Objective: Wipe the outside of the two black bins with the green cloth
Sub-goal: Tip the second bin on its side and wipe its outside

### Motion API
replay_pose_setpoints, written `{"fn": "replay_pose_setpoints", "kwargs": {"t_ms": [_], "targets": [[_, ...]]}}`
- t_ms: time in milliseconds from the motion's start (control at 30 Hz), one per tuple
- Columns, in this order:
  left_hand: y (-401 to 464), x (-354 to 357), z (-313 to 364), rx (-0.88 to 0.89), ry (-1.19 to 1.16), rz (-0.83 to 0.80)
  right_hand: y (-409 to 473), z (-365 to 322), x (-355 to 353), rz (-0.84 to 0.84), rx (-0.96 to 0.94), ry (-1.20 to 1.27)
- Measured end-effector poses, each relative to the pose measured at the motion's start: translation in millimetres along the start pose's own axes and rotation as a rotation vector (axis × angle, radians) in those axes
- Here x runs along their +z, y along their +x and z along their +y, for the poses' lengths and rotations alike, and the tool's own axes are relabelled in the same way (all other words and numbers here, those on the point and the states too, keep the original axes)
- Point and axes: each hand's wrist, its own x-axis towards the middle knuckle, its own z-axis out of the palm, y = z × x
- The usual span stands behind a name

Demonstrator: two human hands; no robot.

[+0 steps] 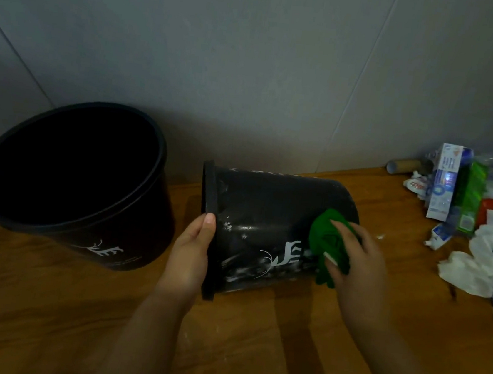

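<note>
one black bin (pixel 266 220) lies on its side on the wooden floor (pixel 41 302), its rim to the left and its base to the right, near the grey wall (pixel 253 64). white smears and a pale printed mark show on its side. the left hand (pixel 190 251) grips the rim at its near edge, the thumb laid up along the rim's outer face; the fingers are hidden, probably curled inside the mouth. the right hand (pixel 354 254) presses the cloth (pixel 327 245) against the bin's side near the base, fingers spread and slightly bent over the bunched green fabric, part of which hangs below the hand.

the second bin (pixel 70 182) stands to the left, just apart from the first, its open mouth tilted toward the camera and dark inside; the same pale mark shows low on its front.

at the far right, by the wall, lies a heap of rubbish (pixel 480 229): crumpled white paper, blue-and-white boxes, a green packet, something red, and a cardboard tube (pixel 401 166) lying at the wall's foot. the scene is dim.
</note>
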Motion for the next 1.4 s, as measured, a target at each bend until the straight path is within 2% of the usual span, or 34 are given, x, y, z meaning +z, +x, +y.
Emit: {"fn": "replay_pose_setpoints", "kwargs": {"t_ms": [233,400,500,567,667,800,833,933,1000,1067,1200,1233,1300,1400], "targets": [[3.2,0.1,2.7,0.012,-0.017,0.035,3.5,19.2,-10.9,0.101,0.201,0.085],[7.3,-3.0,7.7,0.029,0.013,0.015,-14.9,5.4,-7.6,0.011,-0.038,-0.066],[8.4,-1.1,5.8,0.045,0.037,0.049,-2.6,19.3,-9.5,0.071,0.142,0.036],[6.5,1.6,1.4,0.058,0.059,0.078,-0.2,16.8,-9.9,0.127,0.184,0.07],[1.9,8.2,-2.6,0.051,0.085,0.116,-11.0,-0.4,-4.7,0.087,0.137,0.067],[6.5,8.6,-2.1,0.033,0.115,0.126,-20.0,-9.1,1.3,-0.025,-0.089,-0.002],[7.8,7.7,-2.5,0.031,0.12,0.126,-15.2,-4.1,0.3,-0.012,-0.071,-0.011],[7.9,6.7,-4.4,0.032,0.115,0.127,1.5,10.1,-5.0,0.101,0.158,0.067],[7.4,7.6,-4.8,0.03,0.11,0.122,1.9,9.3,-3.9,0.142,0.181,0.073],[8.6,7.6,-4.0,0.027,0.116,0.125,-7.6,-3.3,2.6,0.116,0.142,0.073],[13.7,3.7,-2.6,0.002,0.115,0.11,-29.2,-20.4,12.8,0.004,-0.2,0.007],[14.1,3.2,-2.2,0.005,0.123,0.096,-24.6,-14.6,11.1,0.001,-0.222,-0.024],[14.0,2.9,-1.9,0.015,0.131,0.09,-12.3,0.2,5.2,0.04,-0.078,-0.031],[13.8,3.1,-3.5,0.023,0.135,0.099,3.1,18.0,-4.3,0.138,0.172,0.089]]}}
